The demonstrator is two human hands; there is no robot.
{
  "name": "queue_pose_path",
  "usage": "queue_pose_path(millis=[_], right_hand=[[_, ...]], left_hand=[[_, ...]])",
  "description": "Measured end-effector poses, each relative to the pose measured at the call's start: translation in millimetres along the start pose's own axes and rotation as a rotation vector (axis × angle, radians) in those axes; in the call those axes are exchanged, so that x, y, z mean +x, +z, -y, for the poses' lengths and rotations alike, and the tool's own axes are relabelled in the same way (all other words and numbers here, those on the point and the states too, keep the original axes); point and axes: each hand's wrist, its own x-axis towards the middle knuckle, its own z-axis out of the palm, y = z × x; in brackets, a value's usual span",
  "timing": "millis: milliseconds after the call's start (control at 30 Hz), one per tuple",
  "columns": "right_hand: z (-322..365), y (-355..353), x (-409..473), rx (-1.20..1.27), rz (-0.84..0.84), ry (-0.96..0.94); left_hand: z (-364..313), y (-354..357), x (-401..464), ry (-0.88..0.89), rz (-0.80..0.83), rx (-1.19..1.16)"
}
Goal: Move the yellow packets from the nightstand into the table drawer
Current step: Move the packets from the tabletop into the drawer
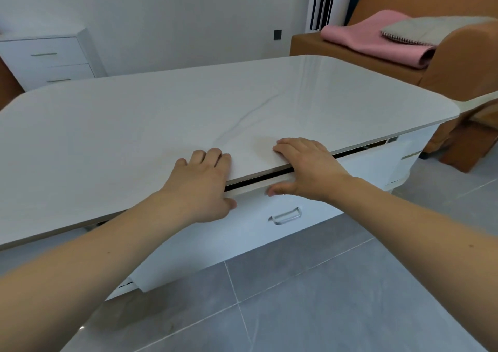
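Head view: white drawer (269, 233) under the marble-look table (161, 114), front panel plain with a clear handle (285, 216), a narrow dark gap along its top edge. Left hand (203, 187) and right hand (304, 169) lie flat on the table edge, fingers relaxed, thumbs against the drawer front, grasping nothing. Packets not visible. White nightstand (51, 57) far left.

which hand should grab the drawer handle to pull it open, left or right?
Right, probably. The right hand rests on the table edge with its thumb already down on the drawer front, just above the handle. The left hand lies flatter on the tabletop, further from the handle.
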Motion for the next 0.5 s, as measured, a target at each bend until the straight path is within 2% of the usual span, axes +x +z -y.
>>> queue_pose_path(millis=[300,500], right_hand=[[10,26,12,-0.037,-0.226,0.076],[10,34,10,-0.061,-0.276,0.077]], left_hand=[[11,23,5,0.048,-0.292,0.187],[14,28,7,0.066,-0.338,0.207]])
